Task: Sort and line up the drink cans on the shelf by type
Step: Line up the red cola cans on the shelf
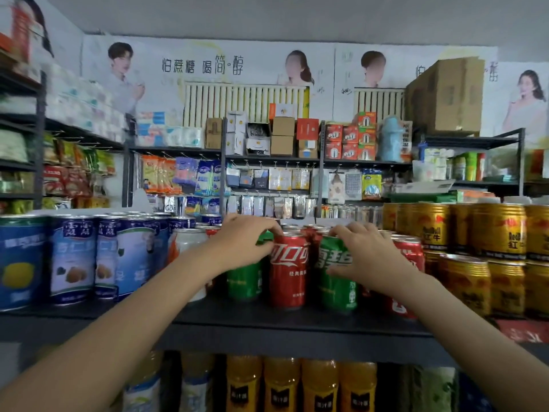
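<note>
Dark, flat, matte shelf [267,318] across the frame, loaded with upright metal cylinders. At far left, tall glossy blue-and-white cans [74,260] packed side by side; at far right, ribbed gold cans [499,230] stacked two tiers high, labels facing out. In the middle front row, smooth aluminium drink cans standing on end, long axes vertical, tops up: a left green can [245,281], a red cola can [288,270] touching it, then a right green can [337,275] just beside, and another red can [408,257] partly hidden behind the right forearm. A white can [190,242] half seen behind the left forearm. More red and silver can tops [309,228] crowded in the rows behind.

Left hand [240,243] reaching in from below left, fingers curled over the rim of the left green can, gripping its upper part. Right hand [364,254] clamped on the right green can, fingers bent over its top and thumb pressed against the printed side. Both bare forearms stretched over the shelf edge.

Below, orange-yellow plastic bottles [282,385] in a row, dark labels forward.
</note>
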Motion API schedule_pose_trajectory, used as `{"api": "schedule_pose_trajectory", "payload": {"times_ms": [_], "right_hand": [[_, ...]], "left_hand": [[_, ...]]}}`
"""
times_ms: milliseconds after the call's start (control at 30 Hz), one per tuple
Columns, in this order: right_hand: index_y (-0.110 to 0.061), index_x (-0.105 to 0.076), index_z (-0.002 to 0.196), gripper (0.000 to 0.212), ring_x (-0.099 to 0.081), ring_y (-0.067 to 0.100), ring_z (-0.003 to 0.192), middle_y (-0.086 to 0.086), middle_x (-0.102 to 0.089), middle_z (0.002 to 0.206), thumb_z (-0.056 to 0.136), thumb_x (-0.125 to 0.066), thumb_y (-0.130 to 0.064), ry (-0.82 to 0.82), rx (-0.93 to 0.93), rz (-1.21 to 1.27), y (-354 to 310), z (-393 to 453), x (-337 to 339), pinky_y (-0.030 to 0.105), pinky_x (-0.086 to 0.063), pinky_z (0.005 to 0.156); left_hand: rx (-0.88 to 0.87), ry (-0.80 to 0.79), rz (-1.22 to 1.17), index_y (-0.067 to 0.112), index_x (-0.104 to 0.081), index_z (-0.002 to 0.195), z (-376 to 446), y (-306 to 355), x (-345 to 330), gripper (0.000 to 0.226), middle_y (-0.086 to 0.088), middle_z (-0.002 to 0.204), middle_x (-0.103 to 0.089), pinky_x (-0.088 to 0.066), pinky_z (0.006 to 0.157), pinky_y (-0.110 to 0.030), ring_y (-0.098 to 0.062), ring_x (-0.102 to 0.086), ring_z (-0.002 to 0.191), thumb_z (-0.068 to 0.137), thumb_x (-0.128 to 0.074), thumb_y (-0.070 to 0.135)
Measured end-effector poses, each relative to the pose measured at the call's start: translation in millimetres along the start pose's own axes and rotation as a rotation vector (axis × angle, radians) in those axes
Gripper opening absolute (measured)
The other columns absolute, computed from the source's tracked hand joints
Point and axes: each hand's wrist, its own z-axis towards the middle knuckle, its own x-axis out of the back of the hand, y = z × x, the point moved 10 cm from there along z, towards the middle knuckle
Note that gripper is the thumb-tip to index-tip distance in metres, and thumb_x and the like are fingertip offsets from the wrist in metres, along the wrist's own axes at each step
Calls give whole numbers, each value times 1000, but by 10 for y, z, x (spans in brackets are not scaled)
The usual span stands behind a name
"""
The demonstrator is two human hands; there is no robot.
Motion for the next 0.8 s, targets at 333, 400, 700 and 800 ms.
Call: {"api": "schedule_pose_trajectory", "payload": {"times_ms": [333,400,700,800], "right_hand": [[-26,-38,122,76,-40,30,117,4,-29,130,61,-82,-33,12,-270,283,85,102,-178,44,-44,98],[-26,-40,119,72,-40,30,116,6,-28,131,61,-83,-30,40,-332,305,96,60,-153,44,-43,99],[-22,-44,111,63,-58,15,83,-1,-56,96,61,-82,-22,229,-243,484,-444,-10,729,25,-53,62],[-22,-48,107,59,-64,11,74,-3,-63,87,60,-82,-13,138,-165,779,-802,70,728,22,-53,58]], "left_hand": [[-48,-220,249,25,-47,126,107,-418,-67,46,8,123,-57,-17,108,-37,-14,-50,113,85,-58,41],[-86,-226,231,24,-49,122,113,-424,-32,43,8,121,-57,-21,107,-36,-14,-51,112,84,-61,39],[-114,-197,51,21,-61,102,124,-678,184,17,6,109,-63,-40,98,-34,-11,-56,100,89,-56,31],[-101,-213,14,20,-62,105,49,-809,233,19,5,109,-63,-44,95,-36,-11,-56,99,91,-53,30]]}}
